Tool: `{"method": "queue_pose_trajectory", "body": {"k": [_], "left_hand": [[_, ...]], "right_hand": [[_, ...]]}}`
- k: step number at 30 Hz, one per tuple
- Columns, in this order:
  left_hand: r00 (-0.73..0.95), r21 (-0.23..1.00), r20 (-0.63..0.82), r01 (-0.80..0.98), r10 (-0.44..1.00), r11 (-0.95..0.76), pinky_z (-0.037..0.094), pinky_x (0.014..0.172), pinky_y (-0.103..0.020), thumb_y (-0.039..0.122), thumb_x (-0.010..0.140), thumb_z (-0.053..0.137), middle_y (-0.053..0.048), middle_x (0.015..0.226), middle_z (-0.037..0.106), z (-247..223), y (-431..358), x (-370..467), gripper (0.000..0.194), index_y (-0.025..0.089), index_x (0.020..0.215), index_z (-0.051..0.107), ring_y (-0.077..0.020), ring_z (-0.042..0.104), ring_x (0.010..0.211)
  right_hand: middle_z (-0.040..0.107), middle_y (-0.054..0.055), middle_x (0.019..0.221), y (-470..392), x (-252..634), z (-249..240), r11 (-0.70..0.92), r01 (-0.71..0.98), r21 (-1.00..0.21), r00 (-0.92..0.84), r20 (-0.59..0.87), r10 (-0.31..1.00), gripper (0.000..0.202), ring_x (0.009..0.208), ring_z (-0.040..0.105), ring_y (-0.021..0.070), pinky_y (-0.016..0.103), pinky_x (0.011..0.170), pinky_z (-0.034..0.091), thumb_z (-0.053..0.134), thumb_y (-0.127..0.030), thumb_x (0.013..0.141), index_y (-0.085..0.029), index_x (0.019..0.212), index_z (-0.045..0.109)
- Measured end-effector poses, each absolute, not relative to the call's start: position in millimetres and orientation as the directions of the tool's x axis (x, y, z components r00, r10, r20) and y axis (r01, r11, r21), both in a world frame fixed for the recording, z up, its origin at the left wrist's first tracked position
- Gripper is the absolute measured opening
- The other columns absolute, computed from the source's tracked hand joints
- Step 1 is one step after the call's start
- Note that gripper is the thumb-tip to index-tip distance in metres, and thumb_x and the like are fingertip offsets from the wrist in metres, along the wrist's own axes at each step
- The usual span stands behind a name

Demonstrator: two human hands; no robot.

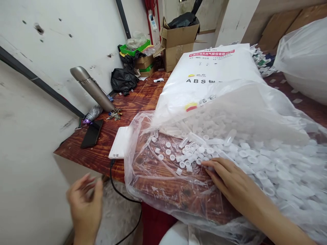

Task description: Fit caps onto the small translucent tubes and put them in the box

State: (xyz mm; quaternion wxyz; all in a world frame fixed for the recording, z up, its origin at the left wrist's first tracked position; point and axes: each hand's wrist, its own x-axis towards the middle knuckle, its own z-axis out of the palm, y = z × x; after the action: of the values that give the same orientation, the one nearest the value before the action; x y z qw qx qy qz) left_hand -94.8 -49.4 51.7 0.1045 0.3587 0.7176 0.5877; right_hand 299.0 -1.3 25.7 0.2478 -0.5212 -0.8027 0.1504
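1. Small round white plastic caps (172, 157) lie on clear plastic sheeting (163, 200), over the reddish-brown wooden table (145, 97).
2. Right hand (230, 177) is at these caps, fingers narrow; I cannot tell if gripping.
3. Left hand (85, 200), blurred, is loosely wide.

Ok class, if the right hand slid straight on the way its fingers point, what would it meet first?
The right hand would probably meet the loose white caps right at its fingertips, though one view leaves exact depth unclear.
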Motion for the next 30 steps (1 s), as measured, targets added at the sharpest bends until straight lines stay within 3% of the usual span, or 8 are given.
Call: {"method": "queue_pose_trajectory", "body": {"k": [2, 4, 5, 7, 12, 16, 21, 30], "left_hand": [[-0.565, 0.907, 0.271, 0.421, 0.779, -0.010, 0.054, 0.088, -0.031, 0.036, 0.073, 0.087, -0.004, 0.100, 0.072, 72, -25, -52, 0.037, 0.022, 0.103, 0.070, -0.0209, 0.069, 0.088], [-0.157, 0.854, 0.210, 0.511, 0.965, -0.103, 0.053, 0.086, -0.029, 0.033, 0.087, 0.079, -0.005, 0.095, 0.075, 88, 1, -3, 0.028, 0.024, 0.114, 0.075, -0.0208, 0.070, 0.084], [0.031, 0.804, 0.219, 0.560, 0.975, -0.198, 0.052, 0.084, -0.029, 0.034, 0.094, 0.071, -0.004, 0.090, 0.076, 94, 15, 21, 0.025, 0.025, 0.118, 0.075, -0.0210, 0.070, 0.080], [0.261, 0.558, 0.147, 0.774, 0.954, -0.298, 0.051, 0.085, -0.032, 0.039, 0.106, 0.052, -0.006, 0.090, 0.077, 100, 44, 66, 0.030, 0.025, 0.124, 0.071, -0.0240, 0.073, 0.085], [0.262, 0.407, 0.037, 0.877, 0.964, -0.254, 0.053, 0.080, -0.041, 0.055, 0.103, 0.055, -0.018, 0.085, 0.078, 92, 96, 130, 0.049, 0.010, 0.116, 0.070, -0.0370, 0.076, 0.086], [0.257, 0.399, 0.008, 0.885, 0.966, -0.239, 0.055, 0.084, -0.046, 0.049, 0.097, 0.065, -0.022, 0.103, 0.077, 86, 109, 137, 0.040, 0.010, 0.107, 0.072, -0.0414, 0.075, 0.096], [0.311, 0.478, 0.046, 0.828, 0.949, -0.294, 0.054, 0.096, -0.042, 0.034, 0.101, 0.064, -0.013, 0.118, 0.075, 88, 114, 129, 0.022, 0.016, 0.112, 0.071, -0.0326, 0.073, 0.108], [0.576, 0.700, 0.192, 0.487, 0.795, -0.522, 0.053, 0.101, -0.028, 0.028, 0.102, 0.067, -0.001, 0.122, 0.080, 100, 43, 106, 0.022, 0.023, 0.123, 0.070, -0.0175, 0.074, 0.111]], "right_hand": [[0.072, 0.009, 0.116, -2, 297, 30, 0.414, 0.760, -0.502, -0.326, 0.256, 0.910, 0.027, 0.108, 0.073, 0.0270, 0.045, 0.095, 0.060, 0.046, -0.031, 0.108, -0.028, 0.126, 0.065], [0.071, 0.008, 0.116, -5, 296, 36, 0.407, 0.743, -0.531, -0.306, 0.272, 0.912, 0.028, 0.106, 0.075, 0.0252, 0.041, 0.092, 0.062, 0.047, -0.030, 0.108, -0.028, 0.130, 0.063], [0.071, 0.008, 0.117, -7, 296, 39, 0.399, 0.728, -0.558, -0.290, 0.277, 0.916, 0.028, 0.104, 0.075, 0.0238, 0.037, 0.088, 0.063, 0.048, -0.030, 0.107, -0.029, 0.131, 0.062], [0.071, 0.007, 0.119, -11, 299, 45, 0.377, 0.693, -0.615, -0.255, 0.281, 0.925, 0.028, 0.103, 0.076, 0.0218, 0.032, 0.083, 0.065, 0.049, -0.029, 0.107, -0.031, 0.131, 0.063], [0.072, 0.005, 0.126, -22, 317, 46, 0.360, 0.640, -0.679, -0.206, 0.300, 0.931, 0.029, 0.114, 0.074, 0.0226, 0.033, 0.091, 0.064, 0.054, -0.027, 0.105, -0.036, 0.129, 0.066], [0.074, 0.003, 0.120, -30, 330, 43, 0.339, 0.588, -0.735, -0.155, 0.309, 0.938, 0.025, 0.109, 0.076, 0.0206, 0.028, 0.090, 0.064, 0.060, -0.028, 0.103, -0.037, 0.123, 0.070], [0.074, 0.003, 0.117, -33, 338, 44, 0.337, 0.539, -0.772, -0.162, 0.298, 0.941, 0.025, 0.104, 0.076, 0.0196, 0.026, 0.087, 0.065, 0.061, -0.027, 0.102, -0.037, 0.123, 0.069], [0.075, -0.001, 0.110, -23, 341, 65, 0.377, 0.448, -0.810, -0.062, 0.393, 0.918, 0.025, 0.102, 0.074, 0.0143, 0.018, 0.088, 0.061, 0.065, -0.024, 0.100, -0.038, 0.120, 0.069]]}}
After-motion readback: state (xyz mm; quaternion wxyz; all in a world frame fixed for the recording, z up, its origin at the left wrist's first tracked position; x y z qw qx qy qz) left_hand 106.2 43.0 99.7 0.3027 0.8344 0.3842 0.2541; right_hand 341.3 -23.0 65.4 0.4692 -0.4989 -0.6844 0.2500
